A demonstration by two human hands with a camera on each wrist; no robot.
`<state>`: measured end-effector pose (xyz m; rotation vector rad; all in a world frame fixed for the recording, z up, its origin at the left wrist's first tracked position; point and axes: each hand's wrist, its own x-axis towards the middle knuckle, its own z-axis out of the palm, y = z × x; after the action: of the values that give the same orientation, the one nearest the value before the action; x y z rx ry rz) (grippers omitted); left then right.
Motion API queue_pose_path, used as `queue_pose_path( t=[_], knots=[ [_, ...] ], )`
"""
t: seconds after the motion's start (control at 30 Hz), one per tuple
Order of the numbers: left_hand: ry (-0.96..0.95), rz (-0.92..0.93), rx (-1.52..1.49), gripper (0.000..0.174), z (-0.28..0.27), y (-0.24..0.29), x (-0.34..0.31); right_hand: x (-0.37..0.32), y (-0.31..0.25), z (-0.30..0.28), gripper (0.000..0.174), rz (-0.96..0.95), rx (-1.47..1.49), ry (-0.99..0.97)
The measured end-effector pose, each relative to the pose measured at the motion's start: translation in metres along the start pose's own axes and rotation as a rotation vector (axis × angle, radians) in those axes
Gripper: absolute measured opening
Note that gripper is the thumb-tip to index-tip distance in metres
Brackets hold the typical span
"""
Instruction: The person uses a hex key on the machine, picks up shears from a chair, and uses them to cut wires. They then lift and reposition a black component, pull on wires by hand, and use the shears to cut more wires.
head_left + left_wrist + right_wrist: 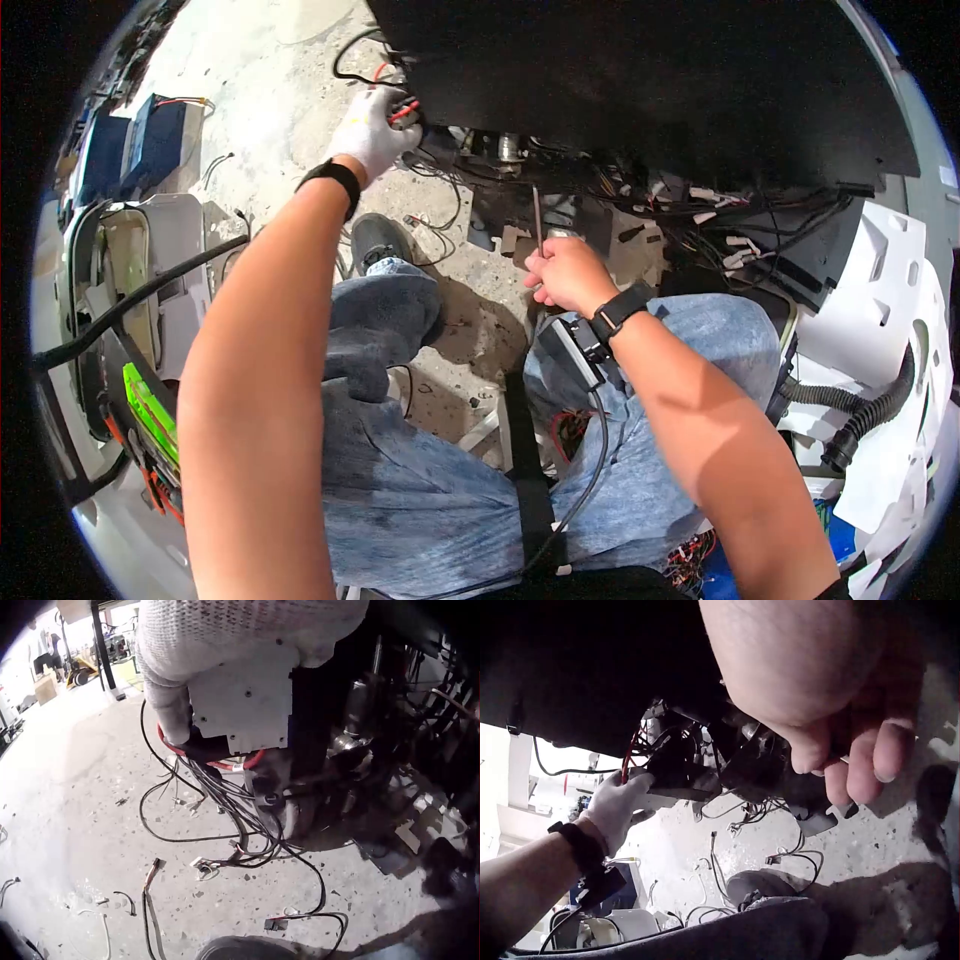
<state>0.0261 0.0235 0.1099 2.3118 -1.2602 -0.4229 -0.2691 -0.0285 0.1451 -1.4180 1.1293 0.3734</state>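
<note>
My left hand (368,138), in a white knit glove, grips a pale metal box (244,705) at the left edge of a large black panel (640,90). Small screws dot the box's face. Red cable (251,759) and a bundle of black wires (225,799) hang below it. Bare, my right hand (572,276) pinches a thin metal rod (537,215) that points up toward the wiring under the panel. The rod's lower end is hidden in the fingers. In the right wrist view, curled fingers (864,766) show at upper right.
Loose wires with white connectors (740,250) hang under the panel's right side. A white plastic shell with a black corrugated hose (880,400) stands at right. Blue boxes (140,145) sit on the floor at far left. A shoe (380,240) rests near the trailing wires.
</note>
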Motion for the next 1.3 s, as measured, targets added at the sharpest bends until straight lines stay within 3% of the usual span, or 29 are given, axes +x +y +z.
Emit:
queue_pose_path(
  t=[0.07,0.13,0.2,0.27,0.33,0.43,0.63,0.73,0.87,0.9,0.93,1.03,1.27,1.3],
  knots=[
    [0.043,-0.013,-0.057,0.050,-0.011,0.014,-0.010,0.004,0.000,0.003,0.020,-0.006,0.006,-0.021],
    [-0.207,-0.068,-0.108,0.068,-0.026,0.013,-0.002,-0.001,-0.006,0.011,0.020,-0.012,0.045,0.027],
    [-0.360,-0.133,-0.415,0.061,-0.036,0.013,-0.001,0.002,-0.002,0.017,0.020,-0.002,0.036,0.007],
    [-0.478,-0.118,-0.389,0.055,-0.047,0.011,0.001,0.004,-0.003,0.021,0.020,0.016,0.047,0.009],
    [-0.468,-0.135,-0.489,0.048,-0.042,0.005,-0.001,0.006,-0.003,0.023,0.020,0.014,0.030,0.007],
    [-0.467,-0.035,-0.543,0.052,-0.034,-0.009,0.001,0.007,-0.009,0.028,0.019,0.021,-0.020,0.014],
    [-0.476,0.030,-0.374,0.054,-0.048,0.004,-0.003,0.012,-0.013,0.042,0.018,0.040,-0.023,-0.006],
    [-0.557,-0.046,-0.446,0.053,-0.052,0.010,0.000,0.012,-0.017,0.047,0.018,0.023,-0.052,-0.022],
    [-0.516,-0.015,-0.509,0.059,-0.046,0.000,-0.002,0.015,-0.016,0.046,0.017,0.024,-0.056,-0.023],
    [-0.502,0.008,-0.325,0.062,-0.062,0.009,-0.006,0.014,-0.015,0.045,0.017,0.025,-0.049,-0.022],
    [-0.443,-0.046,-0.467,0.065,-0.043,-0.009,-0.004,0.014,-0.015,0.044,0.017,0.026,-0.042,-0.020],
    [-0.424,-0.085,-0.433,0.072,-0.045,-0.021,-0.014,0.015,-0.013,0.042,0.016,0.027,-0.032,-0.016],
    [-0.349,-0.070,-0.400,0.073,-0.033,-0.031,-0.013,0.015,-0.015,0.044,0.016,-0.016,0.003,-0.013],
    [-0.369,-0.105,-0.334,0.071,-0.053,-0.009,-0.019,0.016,-0.014,0.044,0.016,-0.023,0.030,-0.016]
  ],
)
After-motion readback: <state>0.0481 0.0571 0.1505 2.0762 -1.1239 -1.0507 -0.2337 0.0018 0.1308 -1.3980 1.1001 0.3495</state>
